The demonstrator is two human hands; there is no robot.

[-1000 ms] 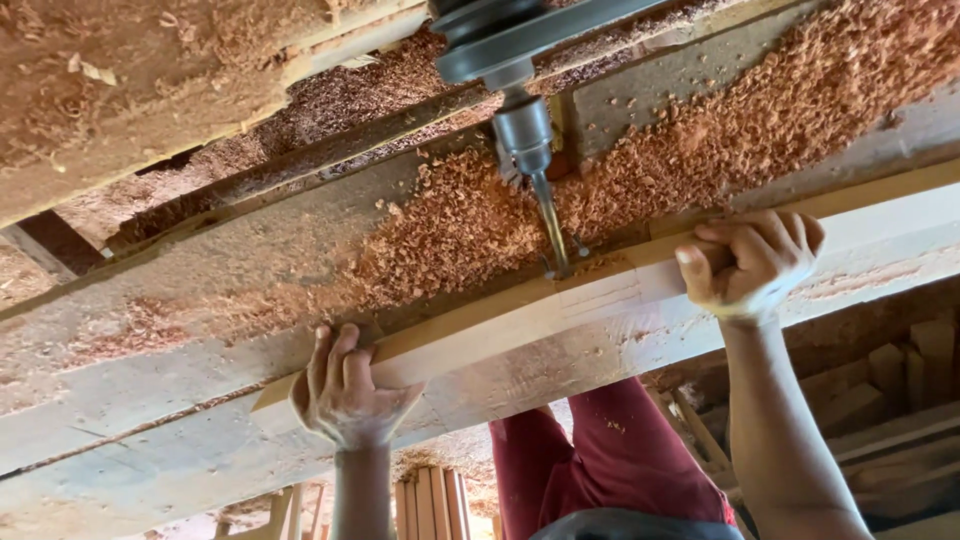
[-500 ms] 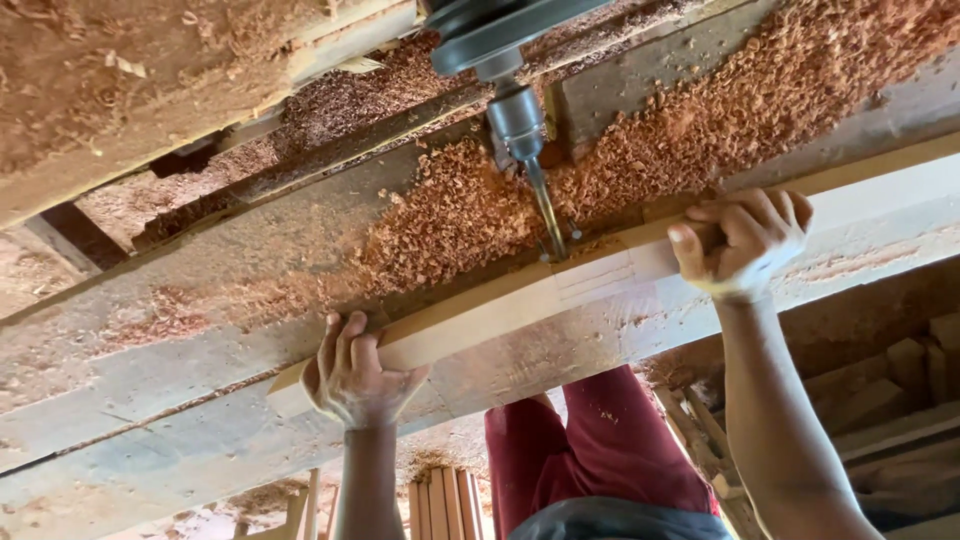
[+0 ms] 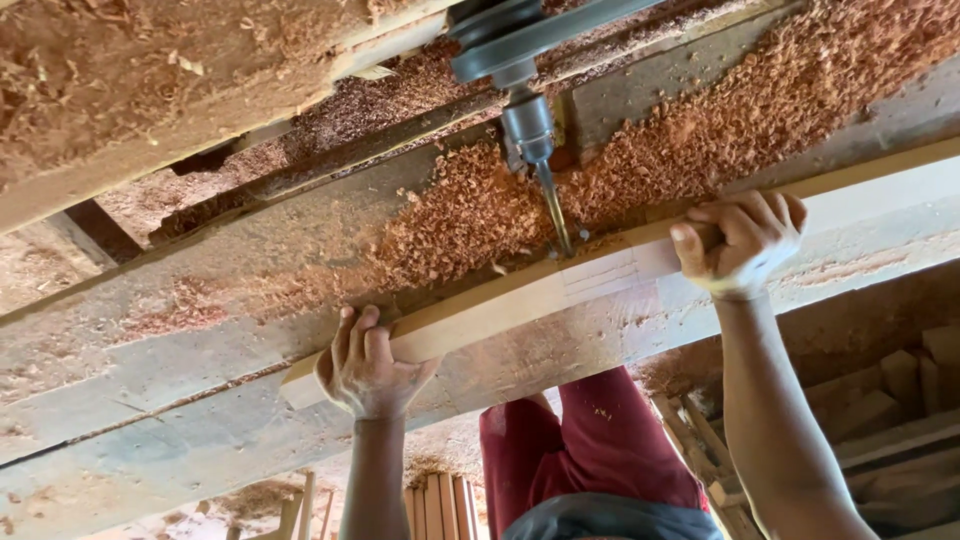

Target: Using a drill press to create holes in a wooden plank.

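Head view: left hand [image 3: 368,365] and right hand [image 3: 740,240] both grip the wood bar [image 3: 520,300] on the bench [image 3: 200,400]. Compared with a second ago, the bar sits further right under the bit [image 3: 553,215], moving the cut along its marked lines.

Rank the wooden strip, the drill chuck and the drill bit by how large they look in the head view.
1. wooden strip, longest by far, held by the left hand and right hand.
2. drill chuck and drill bit: too alike to rank; the chuck is thicker, the bit longer.
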